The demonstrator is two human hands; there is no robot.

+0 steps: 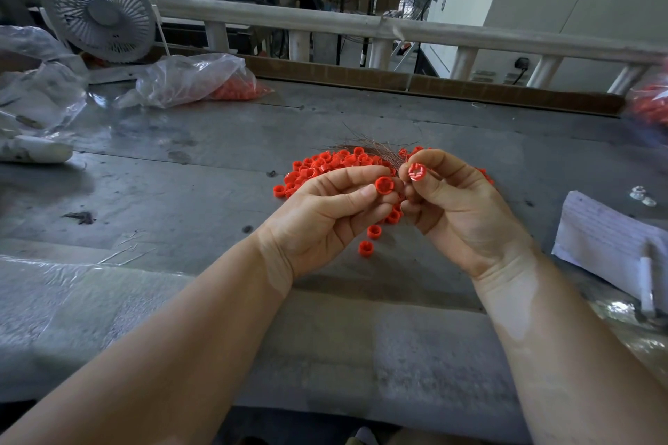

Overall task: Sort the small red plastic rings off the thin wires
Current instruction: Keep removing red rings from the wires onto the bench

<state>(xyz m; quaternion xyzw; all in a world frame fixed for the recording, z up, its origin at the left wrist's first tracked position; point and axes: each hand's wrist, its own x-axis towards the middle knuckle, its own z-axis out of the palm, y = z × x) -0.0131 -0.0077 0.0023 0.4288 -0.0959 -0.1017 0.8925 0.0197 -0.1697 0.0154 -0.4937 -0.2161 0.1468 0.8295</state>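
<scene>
A heap of small red plastic rings [325, 164] lies on the grey metal table [217, 170], with a bundle of thin wires [376, 148] on its far side. My left hand [325, 217] pinches one red ring [384, 185] between thumb and fingers. My right hand [459, 206] pinches another red ring [416, 172], its open face turned toward me. Both hands are held just above the near edge of the heap, almost touching. A few loose rings [365, 247] lie below my hands.
A clear bag with red rings [202, 79] and a white fan [99, 9] stand at the back left. More plastic bags [36, 90] lie at the left. A lined paper pad with a pen [614, 242] is on the right. Another bag of red rings [650, 105] sits far right.
</scene>
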